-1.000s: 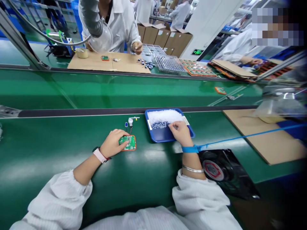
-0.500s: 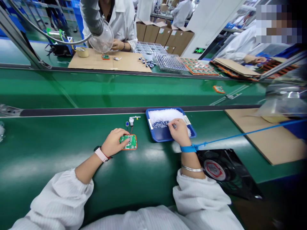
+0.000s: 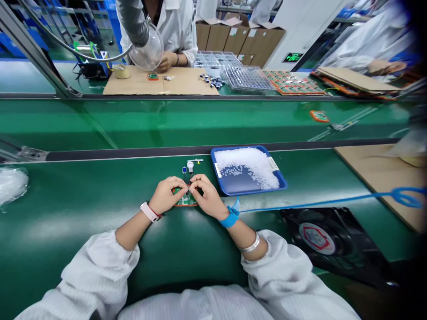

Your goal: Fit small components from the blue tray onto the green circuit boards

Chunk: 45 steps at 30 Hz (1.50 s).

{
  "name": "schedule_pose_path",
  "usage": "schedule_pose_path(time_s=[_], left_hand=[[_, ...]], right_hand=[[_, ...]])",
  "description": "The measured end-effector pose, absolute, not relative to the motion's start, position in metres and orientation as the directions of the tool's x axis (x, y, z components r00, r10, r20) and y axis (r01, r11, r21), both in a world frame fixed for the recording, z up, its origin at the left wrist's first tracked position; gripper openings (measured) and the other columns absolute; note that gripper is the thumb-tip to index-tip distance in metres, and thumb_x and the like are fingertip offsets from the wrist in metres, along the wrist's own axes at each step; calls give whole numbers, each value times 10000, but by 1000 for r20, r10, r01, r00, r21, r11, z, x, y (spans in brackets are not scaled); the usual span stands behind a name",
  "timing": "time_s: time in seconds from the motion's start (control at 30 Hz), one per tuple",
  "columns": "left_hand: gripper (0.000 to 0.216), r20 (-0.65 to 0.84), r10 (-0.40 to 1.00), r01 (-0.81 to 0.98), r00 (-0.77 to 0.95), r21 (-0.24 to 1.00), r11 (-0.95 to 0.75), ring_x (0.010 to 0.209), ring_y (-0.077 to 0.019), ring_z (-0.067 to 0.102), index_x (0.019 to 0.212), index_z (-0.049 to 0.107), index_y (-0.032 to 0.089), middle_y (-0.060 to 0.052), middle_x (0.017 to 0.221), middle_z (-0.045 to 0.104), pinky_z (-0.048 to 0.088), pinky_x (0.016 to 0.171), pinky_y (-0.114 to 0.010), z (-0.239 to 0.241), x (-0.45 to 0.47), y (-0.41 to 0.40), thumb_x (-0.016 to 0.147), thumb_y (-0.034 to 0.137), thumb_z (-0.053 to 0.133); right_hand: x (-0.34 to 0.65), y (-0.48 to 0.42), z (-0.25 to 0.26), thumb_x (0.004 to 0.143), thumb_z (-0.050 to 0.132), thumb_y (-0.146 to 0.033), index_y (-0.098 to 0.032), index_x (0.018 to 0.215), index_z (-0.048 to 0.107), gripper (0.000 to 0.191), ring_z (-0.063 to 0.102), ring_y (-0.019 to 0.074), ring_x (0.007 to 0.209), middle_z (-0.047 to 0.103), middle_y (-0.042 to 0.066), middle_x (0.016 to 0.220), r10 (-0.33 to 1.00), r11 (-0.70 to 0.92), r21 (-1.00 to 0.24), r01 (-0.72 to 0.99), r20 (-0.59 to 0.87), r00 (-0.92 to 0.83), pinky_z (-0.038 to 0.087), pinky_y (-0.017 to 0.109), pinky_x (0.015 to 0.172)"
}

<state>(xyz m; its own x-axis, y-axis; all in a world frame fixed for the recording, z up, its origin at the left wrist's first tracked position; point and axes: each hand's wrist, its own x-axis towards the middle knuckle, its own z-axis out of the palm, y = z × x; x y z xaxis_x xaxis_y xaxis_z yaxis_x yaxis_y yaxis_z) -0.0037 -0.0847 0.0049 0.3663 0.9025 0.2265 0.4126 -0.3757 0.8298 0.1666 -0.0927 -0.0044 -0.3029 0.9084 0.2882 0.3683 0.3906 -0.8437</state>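
Note:
A small green circuit board with an orange edge (image 3: 185, 201) lies on the green table in front of me. My left hand (image 3: 167, 194) is curled over its left side, fingers closed on it. My right hand (image 3: 207, 194) meets it from the right, fingertips pinched over the board; what they hold is too small to make out. Thin wires run from the board to small white and blue parts (image 3: 190, 166) just beyond it. A blue tray (image 3: 250, 188) with a heap of tiny white parts sits to the right of my hands.
A blue strap (image 3: 320, 202) runs from my right wrist off to the right. A black fan (image 3: 316, 235) lies at right, cardboard (image 3: 373, 178) beyond it. A plastic bag (image 3: 11, 183) sits far left. Across the belt, a person in white (image 3: 167, 26) works on cardboard beside clear trays (image 3: 245, 79).
My right hand left the blue tray and came left to the circuit board, meeting my left hand there. The view shifted slightly right.

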Motion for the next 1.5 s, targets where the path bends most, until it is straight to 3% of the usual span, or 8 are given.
schedule_pose_path(time_s=[0.4, 0.63, 0.8, 0.93, 1.03, 1.13, 1.27, 1.5], left_hand=[[125, 91, 912, 574, 399, 751, -326, 750, -165, 614, 664, 651, 158, -33, 765, 667, 468, 720, -288, 12, -1, -74, 767, 164, 582], [709, 178, 785, 606, 593, 543, -581, 1178, -306, 453, 1253, 475, 179, -133, 1250, 533, 361, 990, -458, 5, -19, -95, 662, 497, 703], [687, 31, 862, 627, 506, 673, -392, 944, -270, 590, 1237, 480, 200, -105, 1036, 640, 462, 841, -415, 22, -24, -77, 636, 434, 717], [515, -184, 934, 200, 307, 972, 126, 671, -175, 620, 1065, 544, 133, -74, 791, 651, 501, 617, -294, 44, -23, -13, 726, 518, 589], [473, 20, 1000, -114, 8, 993, -19, 813, -158, 627, 1105, 492, 144, -95, 945, 635, 503, 698, -267, 50, -18, 42, 801, 507, 499], [595, 293, 926, 159, -237, 952, -261, 940, -186, 604, 1208, 396, 148, -120, 1072, 601, 481, 817, -307, 41, -18, 81, 726, 396, 643], [672, 414, 910, 690, -8, 661, -295, 1059, -283, 547, 1217, 429, 136, -155, 1154, 573, 408, 936, -432, 12, -35, 100, 645, 316, 732], [620, 463, 871, 834, 164, 406, -373, 1202, -295, 424, 1263, 415, 86, -198, 1267, 488, 314, 1027, -449, -3, -53, 85, 767, 403, 613]], right_hand=[[167, -85, -7, 778, 482, -123, -181, 624, 488, 165, 503, 159, 790, 488, 35, 790, 930, 322, -847, 424, 199, -309, 415, 318, 741], [175, -86, -6, 811, 513, -222, -183, 686, 530, 132, 513, 159, 792, 509, 41, 822, 956, 286, -918, 276, 254, -146, 418, 305, 715], [176, -84, -10, 827, 509, -353, -193, 708, 565, 208, 513, 156, 758, 533, 34, 824, 986, 161, -985, 67, 164, 41, 418, 308, 704], [176, -82, -17, 844, 480, -401, -204, 758, 595, 243, 506, 148, 731, 549, 24, 816, 993, 80, -988, -135, 67, 96, 414, 299, 675], [176, -81, -19, 841, 489, -401, -206, 758, 603, 240, 502, 148, 738, 551, 21, 809, 996, 59, -985, -164, 47, 78, 405, 294, 674], [177, -81, -19, 839, 498, -402, -207, 756, 604, 237, 499, 148, 744, 545, 19, 808, 997, 60, -988, -145, 52, 57, 401, 295, 683], [178, -81, -19, 847, 489, -401, -204, 751, 596, 243, 490, 147, 735, 538, 17, 795, 997, 75, -992, -99, 73, 24, 399, 300, 699], [180, -81, -14, 843, 490, -410, -196, 736, 577, 255, 492, 151, 752, 534, 33, 824, 993, 117, -992, -43, 118, -17, 418, 307, 708]])
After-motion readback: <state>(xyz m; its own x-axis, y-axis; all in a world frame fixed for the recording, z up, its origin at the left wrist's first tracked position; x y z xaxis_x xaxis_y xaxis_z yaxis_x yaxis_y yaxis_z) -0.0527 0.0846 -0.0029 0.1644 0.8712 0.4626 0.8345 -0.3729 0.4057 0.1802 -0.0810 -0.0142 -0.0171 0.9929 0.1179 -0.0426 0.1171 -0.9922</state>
